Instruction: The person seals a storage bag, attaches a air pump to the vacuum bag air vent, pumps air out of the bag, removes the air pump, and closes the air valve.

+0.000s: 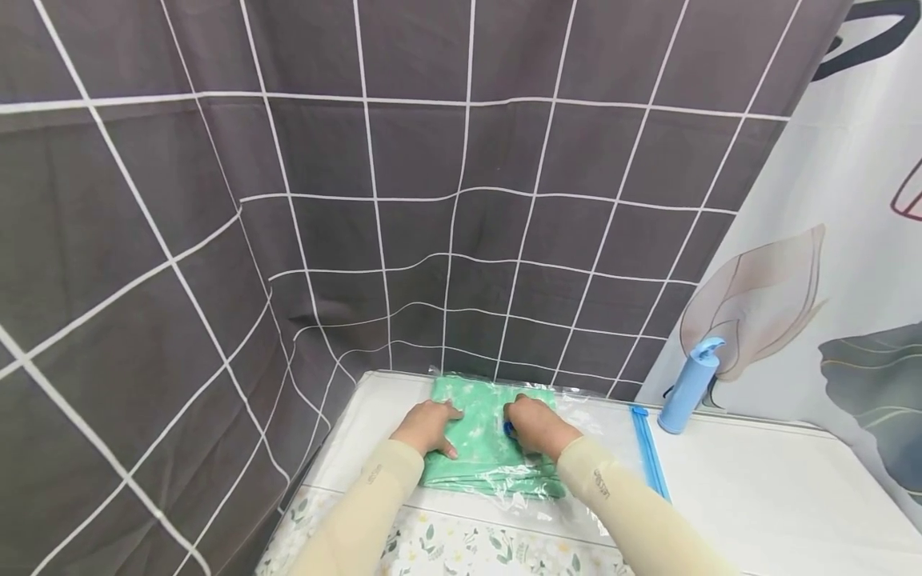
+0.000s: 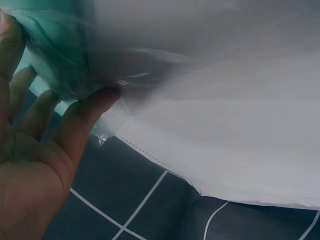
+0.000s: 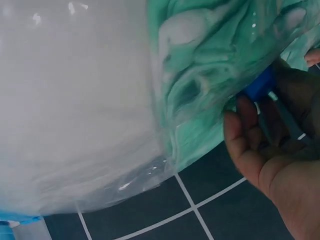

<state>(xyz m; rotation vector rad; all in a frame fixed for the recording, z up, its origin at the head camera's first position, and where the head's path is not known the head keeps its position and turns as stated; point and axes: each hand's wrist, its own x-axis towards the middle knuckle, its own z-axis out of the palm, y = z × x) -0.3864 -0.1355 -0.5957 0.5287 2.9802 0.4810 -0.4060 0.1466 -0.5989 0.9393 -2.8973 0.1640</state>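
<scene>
A folded green patterned cloth lies inside a clear plastic storage bag on the white surface. A blue zip strip runs along the bag's right end. My left hand rests on the bag's left side, fingers and thumb spread. Over the right half of the cloth, my right hand grips a small round blue cap on the bag. Its fingers partly hide the cap. In the right wrist view the plastic clings in wrinkles over the green cloth.
A light blue cylinder with a hooked top stands right of the bag. Along the front edge is a floral cloth. A dark gridded curtain hangs behind and at the left; a white printed curtain hangs at the right.
</scene>
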